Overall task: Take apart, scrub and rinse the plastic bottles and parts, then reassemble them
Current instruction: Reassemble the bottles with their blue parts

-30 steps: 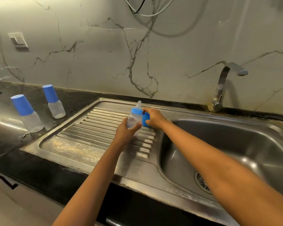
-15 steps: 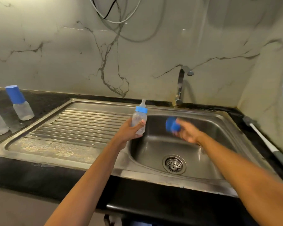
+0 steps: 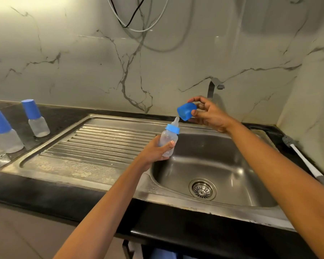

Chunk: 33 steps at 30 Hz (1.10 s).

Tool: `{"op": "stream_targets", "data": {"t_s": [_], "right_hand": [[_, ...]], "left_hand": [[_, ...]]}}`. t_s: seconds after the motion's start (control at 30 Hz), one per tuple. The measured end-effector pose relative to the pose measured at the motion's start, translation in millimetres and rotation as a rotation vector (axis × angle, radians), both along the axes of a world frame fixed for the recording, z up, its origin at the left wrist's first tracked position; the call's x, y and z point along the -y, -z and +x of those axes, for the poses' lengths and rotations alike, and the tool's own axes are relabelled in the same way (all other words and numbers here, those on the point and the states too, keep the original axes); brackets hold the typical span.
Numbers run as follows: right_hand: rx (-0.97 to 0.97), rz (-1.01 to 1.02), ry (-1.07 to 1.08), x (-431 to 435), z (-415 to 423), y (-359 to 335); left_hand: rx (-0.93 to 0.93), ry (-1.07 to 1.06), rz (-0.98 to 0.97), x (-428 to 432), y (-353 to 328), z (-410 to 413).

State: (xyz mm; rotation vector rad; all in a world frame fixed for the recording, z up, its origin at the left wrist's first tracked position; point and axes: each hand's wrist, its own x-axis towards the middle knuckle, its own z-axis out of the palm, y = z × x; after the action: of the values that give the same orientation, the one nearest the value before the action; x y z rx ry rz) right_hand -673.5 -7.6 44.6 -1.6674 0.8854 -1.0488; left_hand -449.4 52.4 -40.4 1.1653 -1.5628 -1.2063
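Bottle (image 3: 168, 137): small, clear plastic, held nearly upright over the spot where the drainboard (image 3: 101, 143) meets the basin of the sink (image 3: 223, 165). Left hand (image 3: 155, 151) grips its lower half, fingers wrapped round the back and thumb laid across the front. Blue collar (image 3: 173, 129) sits on the neck. Pale nipple (image 3: 176, 122) stands up out of the collar, uncovered.

Cap (image 3: 187, 114): blue, off the bottle, held tilted in the air just above and to the right of the nipple tip. Contact between cap and nipple: cannot tell. Right hand (image 3: 210, 115) pinches the cap between thumb and curled fingers, forefinger arched over the top. This hand is raised in front of the tap (image 3: 214, 86), above the back rim of the basin.

Sink: steel, basin on the right with a round drain (image 3: 202, 189) in its floor, ribbed drainboard on the left.

Counter (image 3: 64, 114): black. Two more bottles stand upright on it, left of the drainboard, each with a blue cap on: a far bottle (image 3: 38, 119) nearer the wall and a near bottle (image 3: 5, 132) at the left edge of view. They stand close together, not touching.

Right of the sink: brush (image 3: 303, 158) with a white handle lies on the counter, bristle end toward the wall.

Wall (image 3: 82, 62): pale marble with dark veins. Cables (image 3: 138, 8) hang in loops at the top.
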Motion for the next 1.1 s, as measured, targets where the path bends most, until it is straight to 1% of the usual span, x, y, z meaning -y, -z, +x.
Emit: {"op": "stream_targets", "data": {"t_s": [0.1, 0.2, 0.37, 0.47, 0.7, 0.87, 1.0, 1.03, 1.1], "right_hand": [[-0.230, -0.098, -0.076, -4.2, 11.1, -4.2], [-0.361, -0.155, -0.176, -5.1, 18.1, -7.4], [-0.469, -0.216, -0.231, -3.3, 34.5, -12.3], [-0.487, -0.219, -0.243, -2.9, 41.3, -15.4], [-0.540, -0.398, -0.195, 1.7, 69.3, -18.6], [-0.681, -0.459, -0.170, 8.7, 94.4, -18.2], [-0.778, -0.558, -0.134, 10.8, 126.0, -14.8], [-0.807, -0.569, -0.127, 13.2, 137.3, -14.4], [-0.901, -0.561, -0.080, 14.1, 146.7, -11.7]], "left_hand": [[0.003, -0.005, -0.011, 1.0, -0.1, 5.4], [0.013, -0.018, -0.012, 2.6, 1.8, 10.8], [0.023, -0.003, -0.078, 1.2, 5.3, 17.5], [0.054, -0.015, -0.149, -1.2, 1.1, 23.4], [0.135, -0.232, -0.296, -5.8, -0.1, 35.4], [0.222, -0.303, -0.312, -0.9, 4.2, 59.5], [0.179, -0.398, -0.308, -0.8, 10.7, 66.3], [0.192, -0.427, -0.321, 0.6, 12.1, 72.3], [0.275, -0.446, -0.389, 1.8, 10.4, 78.9]]}}
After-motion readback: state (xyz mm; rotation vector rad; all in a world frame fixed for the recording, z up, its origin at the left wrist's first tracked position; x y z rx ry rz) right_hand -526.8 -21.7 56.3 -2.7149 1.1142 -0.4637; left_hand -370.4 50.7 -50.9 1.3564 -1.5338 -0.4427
